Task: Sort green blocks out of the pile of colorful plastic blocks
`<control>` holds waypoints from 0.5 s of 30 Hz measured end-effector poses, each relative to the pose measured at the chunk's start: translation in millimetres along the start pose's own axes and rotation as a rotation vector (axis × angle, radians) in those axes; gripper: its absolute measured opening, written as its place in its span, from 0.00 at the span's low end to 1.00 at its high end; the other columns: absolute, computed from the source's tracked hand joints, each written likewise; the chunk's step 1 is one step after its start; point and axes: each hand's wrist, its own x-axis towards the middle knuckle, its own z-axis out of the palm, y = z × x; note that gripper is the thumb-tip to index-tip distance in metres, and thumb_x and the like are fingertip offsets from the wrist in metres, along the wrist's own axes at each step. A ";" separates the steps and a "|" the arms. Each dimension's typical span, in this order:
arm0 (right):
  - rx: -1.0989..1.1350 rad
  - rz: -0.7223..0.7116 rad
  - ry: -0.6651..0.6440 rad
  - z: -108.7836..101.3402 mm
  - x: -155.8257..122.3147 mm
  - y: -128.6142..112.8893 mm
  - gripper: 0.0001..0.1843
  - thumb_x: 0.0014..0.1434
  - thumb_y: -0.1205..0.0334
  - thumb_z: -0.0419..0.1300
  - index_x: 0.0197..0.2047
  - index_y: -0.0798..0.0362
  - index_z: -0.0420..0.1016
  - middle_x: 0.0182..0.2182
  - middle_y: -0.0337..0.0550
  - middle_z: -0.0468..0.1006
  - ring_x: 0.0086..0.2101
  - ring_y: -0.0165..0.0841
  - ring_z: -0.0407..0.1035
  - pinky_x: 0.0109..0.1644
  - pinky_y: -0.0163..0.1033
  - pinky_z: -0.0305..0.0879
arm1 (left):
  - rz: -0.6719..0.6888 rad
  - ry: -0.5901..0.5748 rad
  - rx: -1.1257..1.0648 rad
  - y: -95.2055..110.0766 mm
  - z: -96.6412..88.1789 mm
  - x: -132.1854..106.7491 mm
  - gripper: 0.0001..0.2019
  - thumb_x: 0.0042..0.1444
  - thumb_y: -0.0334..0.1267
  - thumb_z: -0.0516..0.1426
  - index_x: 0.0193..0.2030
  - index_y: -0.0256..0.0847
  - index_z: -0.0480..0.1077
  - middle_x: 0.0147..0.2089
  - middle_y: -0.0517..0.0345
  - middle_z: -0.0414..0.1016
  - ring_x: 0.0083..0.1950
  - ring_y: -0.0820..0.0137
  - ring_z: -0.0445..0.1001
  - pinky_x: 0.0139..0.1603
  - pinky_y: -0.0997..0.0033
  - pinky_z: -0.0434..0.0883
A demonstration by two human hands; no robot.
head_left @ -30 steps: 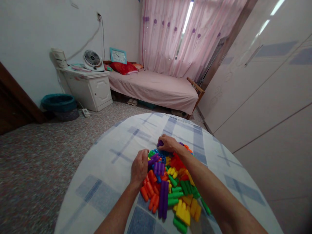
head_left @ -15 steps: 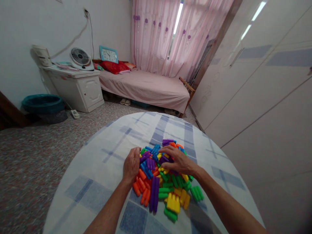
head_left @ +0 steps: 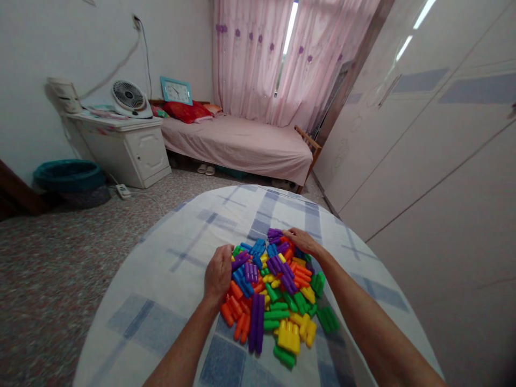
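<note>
A heap of plastic toy blocks shaped like joined tubes covers the near middle of the cloth. At its left edge my left hand [head_left: 218, 273] stands on its side, cupped against the blocks, fingers partly hidden. Over on the far right edge, my right hand [head_left: 302, 241] reaches with fingers stretched out, touching or just above the pieces there. Near those fingertips is a purple block [head_left: 274, 234]. A long purple block [head_left: 256, 322] lies at the front, beside orange blocks [head_left: 242, 325], a yellow block [head_left: 289, 337] and a green block [head_left: 284, 356].
The heap lies on a round table with a white and blue checked cloth [head_left: 169, 279]. Beyond it is a bed [head_left: 242, 140] with a pink sheet. A white cabinet [head_left: 145, 156] holding a fan [head_left: 131, 98] stands at left, near a bin [head_left: 70, 176]. Wardrobe doors [head_left: 403, 161] rise at right.
My right hand has moved from over the heap's middle to its far right edge, uncovering purple and orange blocks. My left hand stays at the left edge.
</note>
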 end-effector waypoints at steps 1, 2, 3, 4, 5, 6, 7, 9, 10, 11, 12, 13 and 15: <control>0.007 -0.020 -0.025 0.2 -0.5 -3.3 0.27 0.62 0.43 0.46 0.44 0.57 0.74 0.41 0.50 0.78 0.40 0.37 0.69 0.43 0.38 0.61 | -0.002 0.000 -0.001 0.5 0.0 -0.1 0.21 0.64 0.51 0.40 0.43 0.43 0.69 0.43 0.56 0.73 0.46 0.66 0.71 0.50 0.65 0.66; 0.014 -0.043 -0.051 -0.3 -1.4 -6.7 0.26 0.61 0.44 0.47 0.41 0.56 0.75 0.39 0.48 0.78 0.38 0.36 0.69 0.41 0.37 0.61 | -0.001 -0.002 -0.001 1.0 0.0 -0.1 0.21 0.64 0.51 0.40 0.43 0.43 0.69 0.43 0.56 0.73 0.46 0.66 0.72 0.50 0.65 0.66; 0.024 -0.069 -0.074 -1.4 -2.8 -10.1 0.24 0.61 0.45 0.48 0.39 0.56 0.75 0.37 0.46 0.78 0.37 0.35 0.69 0.40 0.36 0.61 | 0.003 -0.004 0.001 1.4 -0.1 0.1 0.21 0.64 0.51 0.40 0.42 0.43 0.69 0.43 0.56 0.74 0.46 0.66 0.72 0.50 0.65 0.66; 0.034 -0.095 -0.092 -2.9 -4.6 -13.4 0.22 0.60 0.46 0.49 0.37 0.55 0.75 0.36 0.44 0.78 0.36 0.34 0.68 0.40 0.36 0.60 | 0.010 -0.007 0.003 1.8 -0.2 0.3 0.21 0.64 0.51 0.40 0.42 0.43 0.69 0.43 0.56 0.74 0.46 0.66 0.72 0.50 0.65 0.66; 0.046 -0.122 -0.107 -4.7 -7.0 -16.6 0.21 0.60 0.48 0.50 0.36 0.55 0.75 0.35 0.43 0.77 0.36 0.33 0.68 0.39 0.35 0.60 | 0.015 -0.007 0.005 2.3 -0.4 0.4 0.21 0.64 0.51 0.40 0.42 0.43 0.69 0.43 0.56 0.74 0.46 0.66 0.72 0.50 0.65 0.66; 0.057 -0.150 -0.115 -6.7 -10.2 -19.9 0.20 0.59 0.49 0.50 0.36 0.55 0.75 0.34 0.42 0.77 0.35 0.33 0.67 0.38 0.35 0.60 | 0.018 -0.004 0.004 2.8 -0.7 0.4 0.21 0.64 0.51 0.40 0.42 0.43 0.69 0.43 0.56 0.74 0.46 0.66 0.72 0.50 0.65 0.66; 0.072 -0.180 -0.123 -8.6 -14.1 -23.3 0.18 0.59 0.51 0.50 0.36 0.55 0.75 0.33 0.41 0.76 0.34 0.32 0.67 0.37 0.35 0.60 | 0.018 -0.002 0.003 3.3 -0.9 0.1 0.21 0.64 0.51 0.40 0.42 0.43 0.69 0.42 0.55 0.74 0.46 0.66 0.72 0.50 0.65 0.66; 0.095 -0.247 -0.131 -11.3 -24.0 -31.1 0.18 0.58 0.52 0.49 0.34 0.55 0.74 0.30 0.40 0.75 0.32 0.31 0.66 0.35 0.34 0.60 | 0.013 0.000 -0.003 4.3 -1.1 -1.0 0.21 0.64 0.51 0.40 0.42 0.43 0.68 0.42 0.55 0.74 0.46 0.66 0.72 0.50 0.66 0.66; 0.121 -0.281 -0.145 -11.7 -29.8 -35.5 0.17 0.58 0.52 0.50 0.34 0.55 0.74 0.30 0.40 0.75 0.31 0.31 0.66 0.35 0.34 0.59 | 0.014 -0.013 -0.005 4.6 -0.9 -1.6 0.20 0.64 0.50 0.40 0.41 0.43 0.68 0.41 0.55 0.74 0.45 0.66 0.72 0.49 0.67 0.66; 0.132 -0.310 -0.139 -11.5 -36.0 -40.4 0.16 0.57 0.52 0.51 0.33 0.55 0.74 0.29 0.40 0.75 0.32 0.32 0.66 0.35 0.34 0.59 | 0.018 -0.017 -0.009 4.5 -0.4 -1.9 0.20 0.64 0.50 0.40 0.40 0.43 0.68 0.40 0.55 0.74 0.45 0.66 0.72 0.49 0.67 0.66; 0.147 -0.343 -0.124 -10.7 -42.8 -45.8 0.15 0.56 0.53 0.51 0.34 0.54 0.74 0.31 0.39 0.76 0.33 0.32 0.67 0.36 0.34 0.59 | 0.021 -0.018 -0.012 4.1 0.3 -1.9 0.20 0.64 0.51 0.40 0.39 0.43 0.67 0.39 0.55 0.73 0.44 0.67 0.72 0.48 0.68 0.66; 0.155 -0.368 -0.121 -9.6 -50.2 -51.4 0.14 0.56 0.55 0.52 0.36 0.53 0.74 0.32 0.39 0.76 0.33 0.32 0.67 0.37 0.34 0.60 | 0.021 -0.018 -0.017 3.5 1.1 -1.7 0.20 0.64 0.51 0.40 0.38 0.43 0.67 0.39 0.55 0.73 0.43 0.67 0.72 0.47 0.69 0.67; 0.138 -0.390 -0.086 -6.9 -67.3 -63.1 0.12 0.55 0.57 0.52 0.36 0.52 0.74 0.32 0.39 0.76 0.33 0.33 0.68 0.36 0.34 0.61 | 0.039 -0.025 -0.037 2.0 2.6 -0.9 0.20 0.64 0.50 0.39 0.37 0.43 0.67 0.38 0.55 0.73 0.43 0.68 0.72 0.47 0.71 0.67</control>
